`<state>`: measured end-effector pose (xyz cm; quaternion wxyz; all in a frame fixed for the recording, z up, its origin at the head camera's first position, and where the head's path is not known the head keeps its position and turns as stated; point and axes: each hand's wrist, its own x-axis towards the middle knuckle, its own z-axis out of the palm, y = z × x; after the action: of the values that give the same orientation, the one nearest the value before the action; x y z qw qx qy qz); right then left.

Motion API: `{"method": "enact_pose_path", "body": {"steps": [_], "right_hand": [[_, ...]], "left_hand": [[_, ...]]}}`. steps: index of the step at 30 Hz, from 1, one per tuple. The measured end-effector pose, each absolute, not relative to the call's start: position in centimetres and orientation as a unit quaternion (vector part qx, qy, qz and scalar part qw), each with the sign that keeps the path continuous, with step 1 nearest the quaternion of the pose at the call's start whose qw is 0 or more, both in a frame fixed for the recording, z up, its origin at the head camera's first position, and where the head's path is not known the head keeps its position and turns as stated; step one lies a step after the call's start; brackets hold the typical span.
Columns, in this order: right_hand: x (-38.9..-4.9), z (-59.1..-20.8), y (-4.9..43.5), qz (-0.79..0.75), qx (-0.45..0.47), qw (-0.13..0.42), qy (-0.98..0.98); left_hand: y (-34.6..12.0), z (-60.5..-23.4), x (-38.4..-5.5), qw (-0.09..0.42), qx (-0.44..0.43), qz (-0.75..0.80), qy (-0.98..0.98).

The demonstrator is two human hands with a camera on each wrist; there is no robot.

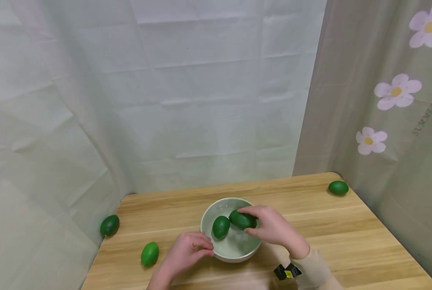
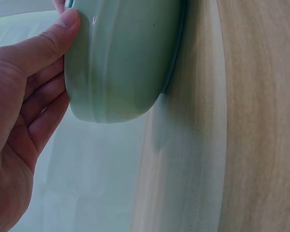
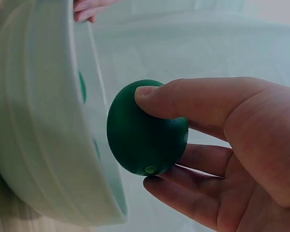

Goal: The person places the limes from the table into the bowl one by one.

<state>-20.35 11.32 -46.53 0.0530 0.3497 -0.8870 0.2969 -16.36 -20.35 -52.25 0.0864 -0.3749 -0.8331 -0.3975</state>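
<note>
A pale green bowl [image 1: 234,254] stands on the wooden table. My left hand [image 1: 188,251] pinches its near-left rim, the thumb [image 2: 67,21] on the outer wall in the left wrist view. A dark green lime [image 3: 145,130] is gripped between the thumb and fingers of my right hand [image 1: 270,225], above the right side of the bowl. Another lime [image 1: 221,227] lies in the bowl. Green patches behind the rim in the right wrist view hint at more than one in there, but the held lime and the hand hide part of the inside.
To the left of the bowl lies a brighter green lime [image 1: 150,254]. A dark lime [image 1: 110,225] sits at the table's left edge, and one more lime [image 1: 338,187] near the far right corner. Pale curtains [image 1: 208,100] hang behind and beside the table [image 1: 328,225].
</note>
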Motion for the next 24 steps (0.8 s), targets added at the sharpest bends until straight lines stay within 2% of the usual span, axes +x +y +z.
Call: {"method": "enact_pose_path", "body": {"steps": [24], "right_hand": [[-20.68,-46.73,11.29,0.235,0.345,0.042,-0.908]], "left_hand": [[-20.18,-52.25,-16.33,0.096,-0.377,-0.397,-0.832]]}}
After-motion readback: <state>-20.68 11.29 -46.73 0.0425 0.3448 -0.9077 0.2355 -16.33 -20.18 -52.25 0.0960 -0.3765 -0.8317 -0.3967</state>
